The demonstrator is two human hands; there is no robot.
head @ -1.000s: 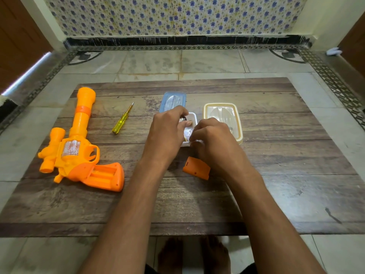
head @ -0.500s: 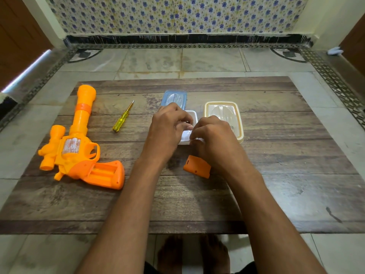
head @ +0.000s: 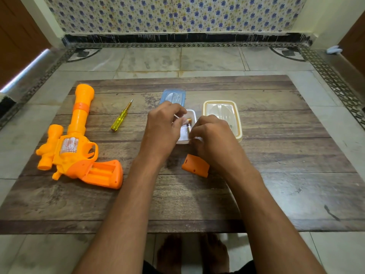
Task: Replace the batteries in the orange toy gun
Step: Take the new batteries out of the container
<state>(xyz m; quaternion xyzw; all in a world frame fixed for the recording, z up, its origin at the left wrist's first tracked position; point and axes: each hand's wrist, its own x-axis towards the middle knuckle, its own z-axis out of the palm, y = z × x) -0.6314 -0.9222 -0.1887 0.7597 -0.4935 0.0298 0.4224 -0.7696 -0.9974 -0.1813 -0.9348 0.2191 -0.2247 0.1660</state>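
Wooden table (head: 276,175) filling the middle, set on a tiled floor. On the left half, flat on its side, the orange gun (head: 75,143): long axis running away from the person, barrel pointing to the far edge, grip turned back toward the near right with its battery bay lying open and uncovered. Small scope along the left flank, clear panel over the cylinder. Well clear of both hands. Right of the barrel, a yellow screwdriver (head: 121,116), tip aimed far-right. Centre stage, a cream tub (head: 238,119) on the right, a blue lid (head: 173,95) behind, and between them a small white box (head: 192,115) with a battery (head: 189,125) showing inside, mostly screened by knuckles. Left hand (head: 164,127) curled over the box's left side, fingertips pinched together on something too small to tell. Right hand (head: 213,139) curled at the near right corner, gripping the box. Just beneath the right wrist, the orange cover (head: 194,165), partly hidden.
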